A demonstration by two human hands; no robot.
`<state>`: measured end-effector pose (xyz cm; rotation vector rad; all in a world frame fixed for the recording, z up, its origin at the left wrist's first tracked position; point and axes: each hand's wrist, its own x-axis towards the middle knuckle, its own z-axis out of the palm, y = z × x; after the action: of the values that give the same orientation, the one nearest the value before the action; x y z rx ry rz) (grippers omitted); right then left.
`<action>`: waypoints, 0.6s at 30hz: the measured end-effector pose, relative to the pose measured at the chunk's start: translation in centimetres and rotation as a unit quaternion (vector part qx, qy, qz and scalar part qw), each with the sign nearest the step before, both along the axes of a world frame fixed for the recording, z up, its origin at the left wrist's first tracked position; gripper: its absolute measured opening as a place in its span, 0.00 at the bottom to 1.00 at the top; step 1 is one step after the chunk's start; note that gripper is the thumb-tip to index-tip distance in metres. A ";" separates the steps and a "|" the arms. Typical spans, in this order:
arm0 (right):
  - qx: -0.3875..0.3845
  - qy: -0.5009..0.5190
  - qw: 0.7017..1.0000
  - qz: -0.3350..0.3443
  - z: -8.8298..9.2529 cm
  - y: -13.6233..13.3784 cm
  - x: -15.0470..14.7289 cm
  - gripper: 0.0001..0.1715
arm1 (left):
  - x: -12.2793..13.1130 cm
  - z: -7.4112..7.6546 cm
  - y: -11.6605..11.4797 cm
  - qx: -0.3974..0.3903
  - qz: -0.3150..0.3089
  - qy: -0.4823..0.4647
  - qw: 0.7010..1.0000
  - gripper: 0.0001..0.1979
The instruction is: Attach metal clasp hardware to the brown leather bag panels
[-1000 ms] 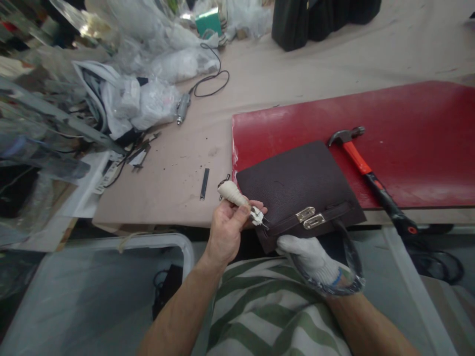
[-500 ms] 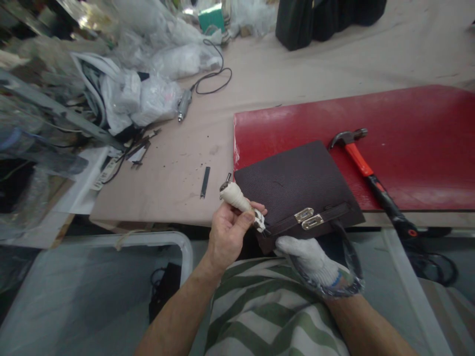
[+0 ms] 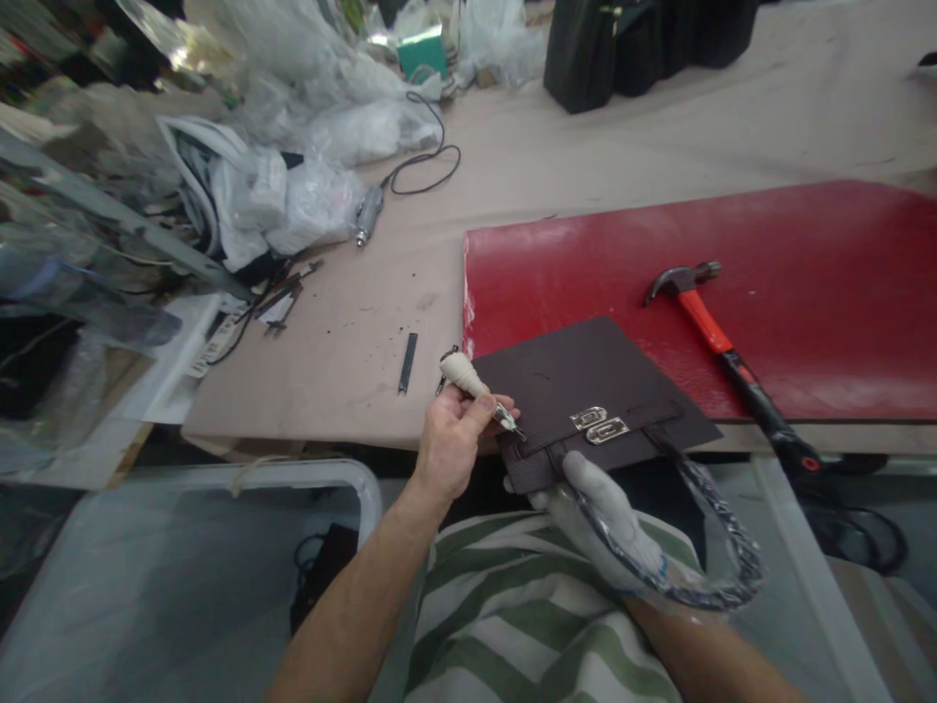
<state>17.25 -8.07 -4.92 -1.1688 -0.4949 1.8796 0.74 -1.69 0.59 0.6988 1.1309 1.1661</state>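
Observation:
My bare left hand (image 3: pixel 452 441) pinches a small tool (image 3: pixel 463 372) with a white-wrapped grip. Its thin metal tip points down to the right, at the left end of the strap on a dark brown leather handbag (image 3: pixel 546 376); I cannot tell whether it touches. My right hand (image 3: pixel 604 503), in a white knit glove, grips the bag's near edge, thumb on top and fingers underneath. Two silver clasp plates (image 3: pixel 607 430) sit on the strap. A plastic-wrapped bag handle (image 3: pixel 732 557) loops over my right wrist.
The bag's far part lies on a red board (image 3: pixel 827 293). A claw hammer (image 3: pixel 707 322) rests on that board. A flat dark strip (image 3: pixel 408 363), a corded grey tool (image 3: pixel 369 216) and plastic-wrapped items (image 3: pixel 314 200) lie to the left. A black bag (image 3: pixel 644 49) stands at the back.
The bag has tilted and shifted toward me, its near edge now lower. The wrapped handle has swung out to the right. My left hand has brought the tool's tip slightly up over the strap end.

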 end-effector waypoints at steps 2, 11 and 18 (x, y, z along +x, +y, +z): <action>-0.015 0.020 1.000 0.014 0.2 -0.3 -0.2 0.36 | 0.1 -0.4 0.2 -0.017 0.001 0.000 1.000 0.28; -0.056 0.113 0.992 -0.025 2.8 -0.8 -0.3 0.30 | 0.6 -0.8 0.2 -0.014 0.012 -0.010 1.000 0.29; -0.062 0.062 0.995 0.045 2.8 -0.7 0.3 0.20 | 0.4 -1.8 0.0 0.020 -0.010 0.038 0.999 0.25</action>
<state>17.60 -8.77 -2.14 -1.1159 -0.3724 2.0716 1.15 -1.74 -1.18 0.7882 1.1640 1.1561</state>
